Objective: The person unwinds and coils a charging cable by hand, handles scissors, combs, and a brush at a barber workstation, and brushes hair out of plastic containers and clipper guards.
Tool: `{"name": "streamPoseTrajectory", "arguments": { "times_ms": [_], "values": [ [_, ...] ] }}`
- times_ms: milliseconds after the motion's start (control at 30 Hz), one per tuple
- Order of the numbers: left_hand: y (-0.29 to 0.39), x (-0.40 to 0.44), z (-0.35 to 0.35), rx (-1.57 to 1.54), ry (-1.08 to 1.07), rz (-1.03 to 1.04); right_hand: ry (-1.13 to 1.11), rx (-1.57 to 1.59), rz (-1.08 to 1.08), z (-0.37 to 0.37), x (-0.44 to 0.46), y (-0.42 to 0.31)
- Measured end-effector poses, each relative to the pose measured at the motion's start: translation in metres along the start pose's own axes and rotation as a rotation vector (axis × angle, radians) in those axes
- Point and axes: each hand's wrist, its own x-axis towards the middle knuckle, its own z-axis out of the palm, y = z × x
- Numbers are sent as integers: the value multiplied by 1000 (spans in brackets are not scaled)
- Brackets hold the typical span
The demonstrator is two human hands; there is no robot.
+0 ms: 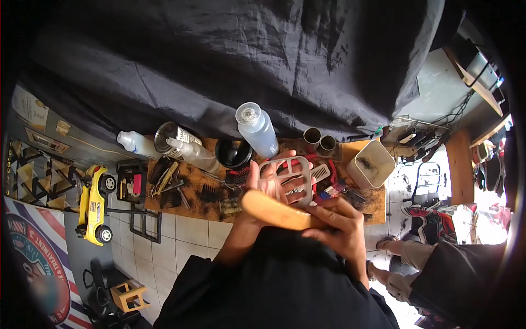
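Across my left palm lies a shallow clear plastic organizer tray (312, 183) with divided compartments. My left hand (253, 178) supports it from beneath, thumb at the near side, fingers showing through the openings. My right hand (342, 222) grips one end of a curved wooden brush (282, 213). The brush crosses in front of the tray's near edge, and any bristles are hidden. Beyond my hands, a white comb (319, 173) and dark combs (209, 192) lie on a hair-strewn wooden table (181, 207).
A tall frosted bottle (262, 131), a spray bottle (194, 155), a black bowl (234, 153) and a square bin (371, 164) stand along the table. At left is a yellow toy car (96, 205). A person's legs (402, 255) are at right. Dark cloth (219, 60) hangs behind.
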Motion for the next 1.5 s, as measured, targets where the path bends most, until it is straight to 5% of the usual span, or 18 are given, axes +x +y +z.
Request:
{"name": "streamPoseTrajectory", "arguments": {
  "times_ms": [133,300,367,433,500,633,700,733,800,967,1100,1167,1233,1300,1433,1500],
  "values": [
    [-3,-13,-1,188,-6,32,241,-86,172,9,4,10],
    [12,-10,3,786,-47,127,484,-231,255,0,6,16],
    [14,-8,3,907,-26,175,355,-80,192,-11,0,12],
    [19,-6,10,1667,-31,277,130,134,55,-15,-3,12],
    [22,-6,11,1763,-41,293,-15,59,-5,-13,1,0],
    [28,-21,19,1729,-223,558,146,-36,157,-9,3,15],
    [22,-22,27,1243,-154,454,265,19,287,-11,6,17],
    [20,-22,30,1244,-152,454,236,-38,268,-15,7,20],
    [17,-22,33,567,-73,273,211,-93,245,-20,7,22],
    [19,-11,20,1059,-113,297,215,296,312,-23,6,12],
    [13,-17,12,831,63,284,136,374,291,-7,6,13],
    [19,-18,-3,384,-21,404,85,359,294,-2,3,16],
    [24,-23,-9,125,286,496,8,279,255,1,-1,22],
    [37,-28,-12,15,252,479,-24,267,288,1,-6,23],
    [29,-13,18,97,388,493,200,468,232,-1,-8,26],
    [24,-17,3,209,144,328,295,477,262,-1,-6,24]
  ]
}}
